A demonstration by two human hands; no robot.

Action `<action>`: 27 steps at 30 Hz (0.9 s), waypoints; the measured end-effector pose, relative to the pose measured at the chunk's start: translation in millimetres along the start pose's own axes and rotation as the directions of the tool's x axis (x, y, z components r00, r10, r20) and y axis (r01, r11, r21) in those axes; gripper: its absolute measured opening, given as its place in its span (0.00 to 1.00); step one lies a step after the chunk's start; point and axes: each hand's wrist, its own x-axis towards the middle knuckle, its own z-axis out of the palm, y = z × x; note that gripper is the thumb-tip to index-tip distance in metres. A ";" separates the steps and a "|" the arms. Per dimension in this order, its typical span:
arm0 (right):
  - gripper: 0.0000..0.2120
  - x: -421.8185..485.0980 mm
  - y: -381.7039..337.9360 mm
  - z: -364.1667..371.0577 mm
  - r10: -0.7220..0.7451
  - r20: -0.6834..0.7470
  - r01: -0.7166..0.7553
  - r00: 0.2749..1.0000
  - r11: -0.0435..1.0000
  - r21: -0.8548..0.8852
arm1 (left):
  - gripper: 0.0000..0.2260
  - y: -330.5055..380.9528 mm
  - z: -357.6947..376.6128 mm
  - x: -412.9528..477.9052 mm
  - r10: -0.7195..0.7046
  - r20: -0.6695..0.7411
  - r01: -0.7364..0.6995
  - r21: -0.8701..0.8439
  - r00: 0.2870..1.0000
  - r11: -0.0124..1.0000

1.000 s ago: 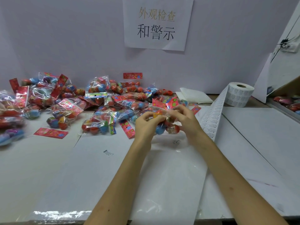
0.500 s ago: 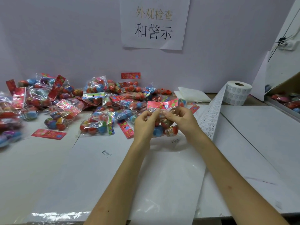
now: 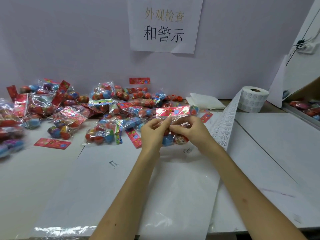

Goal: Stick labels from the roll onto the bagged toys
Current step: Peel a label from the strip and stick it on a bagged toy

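pinching toy bag point(image 3: 173, 118) above bench point(image 3: 259, 161): left hand point(image 3: 152, 130), right hand point(image 3: 190, 130), fingers clamped on film; label roll point(image 3: 253, 99) right.

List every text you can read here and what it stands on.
"外观检查": upper line, paper sign on the wall.
"和警示": lower line, same sign.
Label strip from the roll: print too small to read.
Printed mark on the table sheet: blurred.

Red flowered header card point(image 3: 172, 111), white label roll point(image 3: 253, 99)
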 end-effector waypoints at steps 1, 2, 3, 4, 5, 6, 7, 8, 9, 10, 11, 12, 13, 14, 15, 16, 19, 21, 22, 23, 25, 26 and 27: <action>0.11 -0.5 -0.5 0.3 -0.005 0.008 0.005 1.000 1.000 0.023 | 0.09 0.8 -0.9 -0.2 -0.017 0.007 0.017 -0.011 1.000 1.000; 0.11 -1.0 -0.9 0.9 -0.013 0.015 0.012 1.000 0.999 0.049 | 0.11 1.6 -1.7 -0.2 -0.043 0.021 0.044 -0.033 0.999 0.998; 0.12 -1.7 -1.3 1.4 -0.023 0.014 0.022 1.000 0.997 0.070 | 0.13 2.3 -2.0 -0.4 -0.080 0.045 0.083 -0.064 0.996 0.994; 0.12 -2.1 -1.5 1.6 -0.038 0.001 0.038 0.999 0.996 0.080 | 0.15 2.8 -2.1 -0.9 -0.123 0.077 0.130 -0.099 0.989 0.987; 0.12 -2.2 -2.0 1.3 -0.051 -0.021 0.053 0.998 0.995 0.082 | 0.17 3.0 -2.0 -1.5 -0.165 0.109 0.178 -0.122 0.980 0.976; 0.12 -2.3 -2.4 0.5 -0.063 -0.044 0.066 0.997 0.995 0.071 | 0.19 3.1 -1.4 -1.4 -0.201 0.136 0.218 -0.121 0.970 0.969; 0.13 -1.6 -2.0 -0.4 -0.068 -0.061 0.072 0.996 0.996 0.055 | 0.20 2.9 -1.4 -1.1 -0.229 0.159 0.247 -0.106 0.960 0.963; 0.13 -0.9 -1.3 -1.0 -0.067 -0.072 0.071 0.995 0.997 0.041 | 0.21 2.8 -1.4 -0.8 -0.250 0.180 0.269 -0.094 0.951 0.958; 0.10 -0.1 -1.2 -1.3 -0.058 -0.082 0.061 0.995 0.997 0.037 | 0.22 2.8 -1.6 -0.5 -0.262 0.204 0.285 -0.095 0.943 0.954; 0.06 0.7 -0.8 -1.7 -0.045 -0.097 0.049 0.994 0.998 0.044 | 0.22 3.3 -2.2 -0.4 -0.269 0.233 0.298 -0.100 0.935 0.949; 0.03 0.9 -1.3 -2.0 -0.029 -0.118 0.036 0.993 0.998 0.058 | 0.22 4.1 -3.2 -0.6 -0.278 0.259 0.312 -0.101 0.925 0.945; 0.04 1.4 -2.0 -2.2 -0.018 -0.142 0.029 0.990 0.997 0.075 | 0.22 4.7 -3.7 -0.6 -0.292 0.275 0.328 -0.096 0.916 0.940; 0.05 1.9 -2.8 -2.5 -0.005 -0.158 0.020 0.987 0.995 0.098 | 0.21 4.7 -3.9 -1.0 -0.302 0.285 0.339 -0.093 0.910 0.936; 0.06 2.7 -3.4 -3.0 0.011 -0.163 0.009 0.987 0.992 0.123 | 0.21 4.2 -3.2 -1.7 -0.302 0.294 0.344 -0.101 0.907 0.934; 0.06 3.3 -3.6 -3.8 0.029 -0.164 -0.004 0.986 0.989 0.151 | 0.21 3.6 -2.1 -2.7 -0.295 0.299 0.342 -0.118 0.908 0.932; 0.05 3.8 -3.6 -4.5 0.047 -0.164 -0.017 0.985 0.983 0.183 | 0.22 2.9 -0.8 -3.1 -0.283 0.296 0.334 -0.137 0.912 0.933; 0.08 3.5 -4.8 -4.7 0.126 -0.125 -0.088 0.984 0.957 0.275 | 0.19 1.8 -0.7 -1.1 -0.257 0.261 0.302 -0.153 0.930 0.941; 0.09 2.3 -6.0 -4.3 0.166 -0.056 -0.144 0.985 0.950 0.277 | 0.12 2.2 -2.1 0.4 -0.246 0.259 0.290 -0.146 0.934 0.946; 0.10 1.6 -6.8 -4.7 0.176 -0.029 -0.162 0.984 0.947 0.278 | 0.10 2.4 -2.4 0.8 -0.244 0.260 0.287 -0.142 0.934 0.947; 0.10 1.6 -7.2 -5.7 0.181 -0.013 -0.170 0.983 0.943 0.287 | 0.09 2.3 -2.5 0.7 -0.240 0.265 0.282 -0.135 0.934 0.950; 0.12 3.3 -7.8 -9.3 0.181 0.005 -0.173 0.983 0.934 0.312 | 0.10 2.6 -1.1 -0.4 -0.228 0.287 0.269 -0.110 0.930 0.957; 0.10 3.9 -8.1 -10.5 0.178 0.012 -0.172 0.984 0.927 0.332 | 0.11 2.7 0.1 -1.3 -0.221 0.304 0.262 -0.099 0.927 0.960; 0.06 4.5 -8.1 -11.5 0.170 0.018 -0.165 0.985 0.922 0.351 | 0.11 2.4 1.2 -2.1 -0.214 0.323 0.256 -0.094 0.922 0.962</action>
